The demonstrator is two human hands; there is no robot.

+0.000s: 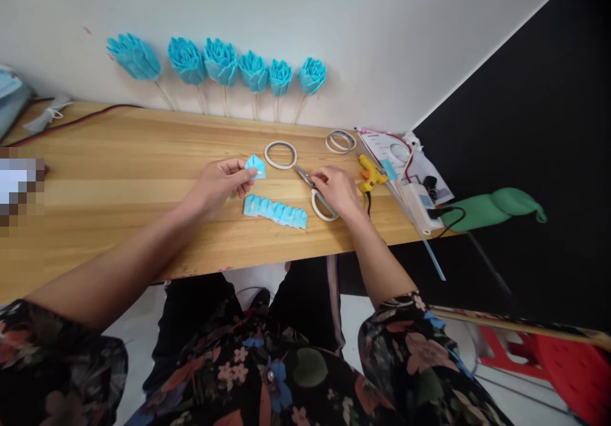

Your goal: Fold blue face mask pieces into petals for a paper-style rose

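Note:
My left hand (228, 176) pinches a small folded blue paper petal (256, 163) between thumb and fingers, just above the table. A small white strip shows on its face. On the right, my right hand (334, 187) has its fingers closed at the scissors (302, 174); their metal part points up and left, and the hand hides the rest. Beneath that hand lies a white ring (317, 208), partly covered. A row of overlapping folded blue petals (275, 211) lies between the hands, nearer the table's front edge. Beyond them rests a roll of white tape (280, 155).
Several blue paper flowers (221, 63) on thin sticks lean against the wall. More tape rings (340, 141), a yellow glue gun (372, 172), papers (432, 171) and a white power strip (422, 207) lie right. A green object (499, 211) sits beyond. The wooden table (119, 152) ends before my lap.

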